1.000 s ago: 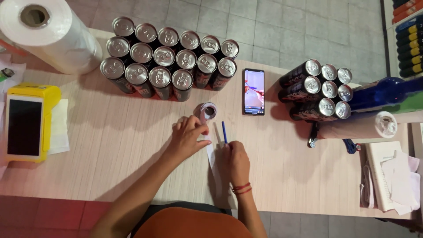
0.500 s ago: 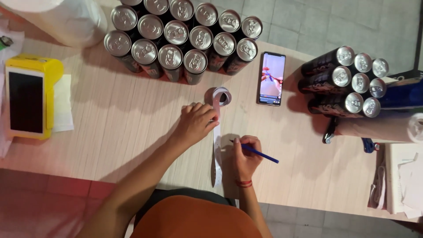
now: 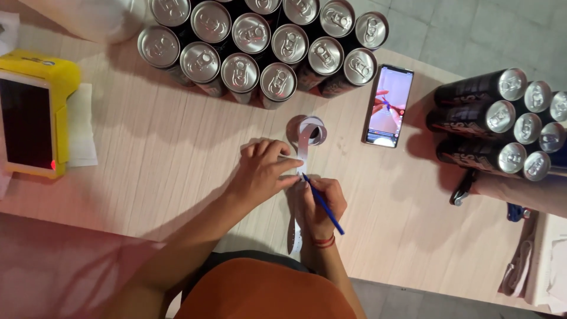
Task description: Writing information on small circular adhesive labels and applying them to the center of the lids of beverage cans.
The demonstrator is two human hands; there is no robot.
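Note:
A narrow white paper strip (image 3: 303,147) runs from a small roll (image 3: 312,130) on the wooden table (image 3: 165,159) toward me and hangs past the near edge. My left hand (image 3: 264,171) presses flat on the strip. My right hand (image 3: 322,204), with a red band at the wrist, holds a blue pen (image 3: 323,205) with its tip on the strip just beside my left fingertips.
Several upright drink cans (image 3: 260,41) stand in a block at the back. More dark cans (image 3: 502,121) are at the right. A lit phone (image 3: 388,105) lies beside the roll. A yellow card terminal (image 3: 32,118) sits at the left on paper. Keys (image 3: 462,189) lie right.
My right hand picked up the blue pen from the table and brought its tip to the strip. The view has closed in on the table; my left hand stays on the strip.

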